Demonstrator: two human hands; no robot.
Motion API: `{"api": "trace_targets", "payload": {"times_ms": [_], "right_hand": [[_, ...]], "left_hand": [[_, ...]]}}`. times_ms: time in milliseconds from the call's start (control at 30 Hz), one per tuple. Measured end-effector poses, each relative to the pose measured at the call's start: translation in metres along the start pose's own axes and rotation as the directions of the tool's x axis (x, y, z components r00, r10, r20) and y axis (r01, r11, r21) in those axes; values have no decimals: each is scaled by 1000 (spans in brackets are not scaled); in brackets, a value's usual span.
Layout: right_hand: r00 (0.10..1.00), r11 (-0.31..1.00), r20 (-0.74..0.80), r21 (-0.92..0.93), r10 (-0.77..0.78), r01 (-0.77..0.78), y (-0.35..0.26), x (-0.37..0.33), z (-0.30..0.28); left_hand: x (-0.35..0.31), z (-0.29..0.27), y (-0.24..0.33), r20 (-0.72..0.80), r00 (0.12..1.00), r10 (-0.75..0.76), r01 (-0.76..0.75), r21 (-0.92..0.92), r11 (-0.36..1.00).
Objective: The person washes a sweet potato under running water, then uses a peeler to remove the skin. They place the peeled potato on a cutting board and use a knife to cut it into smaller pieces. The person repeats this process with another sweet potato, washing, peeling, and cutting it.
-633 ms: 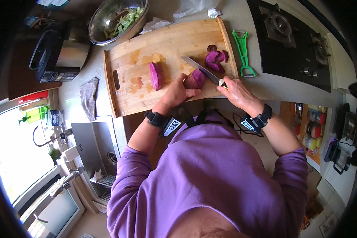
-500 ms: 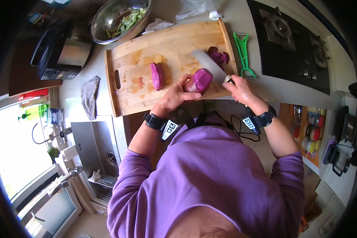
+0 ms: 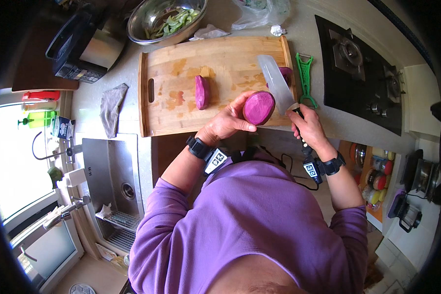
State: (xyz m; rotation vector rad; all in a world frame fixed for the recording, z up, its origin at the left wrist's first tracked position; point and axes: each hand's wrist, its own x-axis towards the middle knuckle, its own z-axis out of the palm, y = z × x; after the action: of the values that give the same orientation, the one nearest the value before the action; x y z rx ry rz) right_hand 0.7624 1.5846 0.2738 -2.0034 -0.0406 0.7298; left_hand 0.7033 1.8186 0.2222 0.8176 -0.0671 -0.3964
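In my left hand (image 3: 225, 123) is a purple sweet potato (image 3: 258, 108), raised over the near edge of a wooden cutting board (image 3: 167, 63). Its broad cut face is turned up, with darker skin round the rim. My right hand (image 3: 309, 128) grips the black handle of a kitchen knife (image 3: 274, 81). The wide blade points away from me, just right of the sweet potato, and I cannot tell if they touch. A peeled purple piece (image 3: 201, 92) lies on the board to the left. Dark purple peelings (image 3: 286, 73) are partly hidden behind the blade.
A green peeler (image 3: 305, 76) lies right of the board, before the black gas stove (image 3: 362, 78). Behind the board are a metal bowl (image 3: 193, 30) of green slices and a plastic bag (image 3: 257, 14). Left are a grey cloth (image 3: 113, 105), a black appliance (image 3: 90, 51) and the sink (image 3: 103, 166).
The sweet potato has been turned so its cut face shows wide and round. The knife blade has swung more upright, and the whole view has shifted slightly.
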Motion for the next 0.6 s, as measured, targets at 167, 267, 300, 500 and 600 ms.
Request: {"api": "trace_targets", "payload": {"times_ms": [167,267,300,500,600], "right_hand": [[999,964,20,263,-36,30,6,0,7],[997,928,49,370,-64,42,8,2,12],[996,915,67,402,-59,27,8,2,13],[992,874,61,482,-111,68,5,2,22],[994,862,32,502,-107,77,0,1,24]], "left_hand": [[3,9,-2,-15,998,55,-56,-91,994],[2,13,-2,-13,998,62,-63,-157,986],[2,14,-3,-18,998,52,-54,-165,985],[8,13,-16,-33,997,69,-76,-529,845],[11,6,-21,-98,995,36,-88,-597,797]]}}
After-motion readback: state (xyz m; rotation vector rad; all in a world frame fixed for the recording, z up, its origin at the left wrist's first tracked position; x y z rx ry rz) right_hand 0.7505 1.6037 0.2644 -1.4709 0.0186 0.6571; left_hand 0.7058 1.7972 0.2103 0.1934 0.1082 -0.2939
